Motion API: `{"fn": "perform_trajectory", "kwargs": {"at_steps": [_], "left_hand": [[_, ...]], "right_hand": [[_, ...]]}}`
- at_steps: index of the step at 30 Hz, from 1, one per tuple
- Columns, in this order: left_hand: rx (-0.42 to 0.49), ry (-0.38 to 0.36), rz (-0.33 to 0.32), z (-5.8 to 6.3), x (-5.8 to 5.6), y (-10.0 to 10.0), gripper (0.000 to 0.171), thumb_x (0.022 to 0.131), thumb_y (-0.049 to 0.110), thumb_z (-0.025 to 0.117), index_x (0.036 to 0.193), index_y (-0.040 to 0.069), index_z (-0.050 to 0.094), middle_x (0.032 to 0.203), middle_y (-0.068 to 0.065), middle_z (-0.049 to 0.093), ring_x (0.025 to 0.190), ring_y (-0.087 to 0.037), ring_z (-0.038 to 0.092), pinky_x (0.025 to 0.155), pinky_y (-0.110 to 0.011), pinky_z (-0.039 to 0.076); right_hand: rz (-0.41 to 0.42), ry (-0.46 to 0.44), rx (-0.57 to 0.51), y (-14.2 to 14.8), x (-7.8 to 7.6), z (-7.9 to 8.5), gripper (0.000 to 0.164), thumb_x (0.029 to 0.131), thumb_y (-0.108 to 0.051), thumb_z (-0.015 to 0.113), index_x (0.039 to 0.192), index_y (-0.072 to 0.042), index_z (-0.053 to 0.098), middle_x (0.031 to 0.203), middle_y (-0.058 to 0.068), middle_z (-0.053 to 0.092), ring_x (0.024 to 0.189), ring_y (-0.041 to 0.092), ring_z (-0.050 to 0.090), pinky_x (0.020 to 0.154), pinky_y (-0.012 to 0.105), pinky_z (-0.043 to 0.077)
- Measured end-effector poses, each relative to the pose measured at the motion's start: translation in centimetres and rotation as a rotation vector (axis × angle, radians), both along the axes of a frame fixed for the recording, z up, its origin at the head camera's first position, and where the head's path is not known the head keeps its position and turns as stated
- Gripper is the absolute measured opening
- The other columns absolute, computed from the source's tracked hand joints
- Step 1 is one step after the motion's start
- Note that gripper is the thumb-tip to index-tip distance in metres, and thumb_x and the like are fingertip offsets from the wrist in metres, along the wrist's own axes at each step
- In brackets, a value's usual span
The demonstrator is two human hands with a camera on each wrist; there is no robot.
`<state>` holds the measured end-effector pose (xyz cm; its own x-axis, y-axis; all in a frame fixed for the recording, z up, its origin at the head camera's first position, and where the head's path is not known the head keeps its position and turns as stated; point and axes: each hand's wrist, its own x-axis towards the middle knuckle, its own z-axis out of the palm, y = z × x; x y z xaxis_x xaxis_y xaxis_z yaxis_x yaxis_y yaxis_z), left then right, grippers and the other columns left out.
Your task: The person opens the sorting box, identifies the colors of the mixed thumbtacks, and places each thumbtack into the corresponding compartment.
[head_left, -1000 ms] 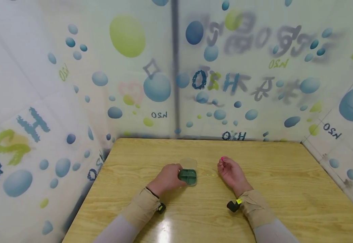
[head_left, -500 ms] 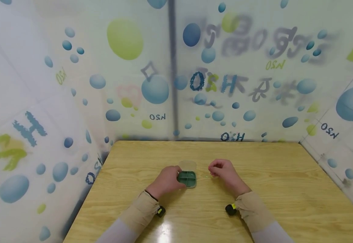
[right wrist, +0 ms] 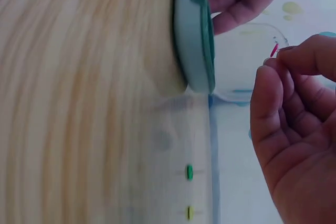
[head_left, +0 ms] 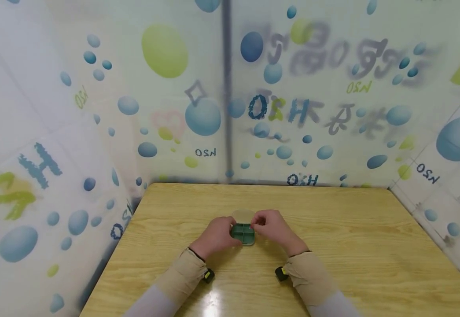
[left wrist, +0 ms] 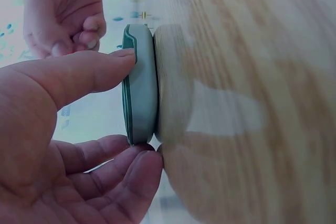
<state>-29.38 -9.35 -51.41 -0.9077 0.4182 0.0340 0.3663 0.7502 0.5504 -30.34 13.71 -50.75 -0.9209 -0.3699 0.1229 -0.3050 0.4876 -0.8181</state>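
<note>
A green pill box (head_left: 247, 243) with several compartments lies on the table, its clear lid (head_left: 242, 215) swung back. My left hand (head_left: 216, 237) grips the box from the left. In the left wrist view its thumb presses the rim of the box (left wrist: 143, 90) while the other fingers curl at the opposite end. At the box's far right corner is my right hand (head_left: 273, 226), thumb and index fingertip brought together. They pinch a small pink-red piece (right wrist: 274, 50), whose tip shows past the fingertips in the right wrist view.
A small green piece (right wrist: 189, 172) and a small yellow one (right wrist: 190, 213) lie on the table to the right of the box. The wooden table (head_left: 352, 246) is backed by a patterned curtain (head_left: 198, 167).
My right hand has turned palm down and moved left from beside the small pieces to the box's corner, carrying the pink-red piece. The left hand keeps its grip on the box.
</note>
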Motion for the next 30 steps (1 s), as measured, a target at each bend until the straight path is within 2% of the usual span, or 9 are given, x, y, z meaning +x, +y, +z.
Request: {"fn": "perform_trajectory", "kwargs": {"at_steps": [9,16,23,30], "left_hand": [[0.001,0.008,-0.022,0.2,0.1,-0.1,0.047,0.079,0.024,0.093,0.113,0.001,0.071,0.087,-0.002,0.069,0.073,-0.012,0.057,0.070,-0.030,0.050],[-0.002,0.023,-0.033,0.3,-0.1,0.3,0.045,0.080,0.026,0.092,0.112,0.002,0.071,0.084,0.000,0.067,0.071,-0.011,0.056,0.069,-0.027,0.049],[-0.014,0.012,-0.010,0.1,-0.1,0.0,0.046,0.080,0.027,0.092,0.113,0.002,0.071,0.086,0.000,0.068,0.073,-0.011,0.057,0.070,-0.028,0.050],[-0.012,0.009,-0.009,-0.1,-0.1,-0.1,0.045,0.080,0.026,0.092,0.112,0.003,0.070,0.084,0.000,0.066,0.071,-0.011,0.056,0.069,-0.027,0.048]], "right_hand": [[-0.091,0.058,0.047,-2.6,0.4,1.2,0.014,0.093,-0.004,0.071,0.085,-0.014,0.076,0.079,-0.001,0.070,0.068,0.012,0.058,0.062,0.027,0.049],[-0.149,0.126,0.100,-3.8,0.7,1.3,0.011,0.090,-0.006,0.075,0.081,-0.012,0.074,0.073,-0.003,0.067,0.069,0.011,0.058,0.065,0.026,0.051],[-0.145,0.152,0.139,-4.4,0.5,0.8,0.014,0.088,-0.004,0.075,0.078,-0.014,0.074,0.071,-0.005,0.066,0.068,0.011,0.057,0.064,0.026,0.050],[-0.122,0.105,0.132,-4.2,0.4,0.3,0.013,0.088,-0.005,0.075,0.078,-0.014,0.076,0.073,-0.004,0.069,0.069,0.010,0.060,0.064,0.026,0.052]]}}
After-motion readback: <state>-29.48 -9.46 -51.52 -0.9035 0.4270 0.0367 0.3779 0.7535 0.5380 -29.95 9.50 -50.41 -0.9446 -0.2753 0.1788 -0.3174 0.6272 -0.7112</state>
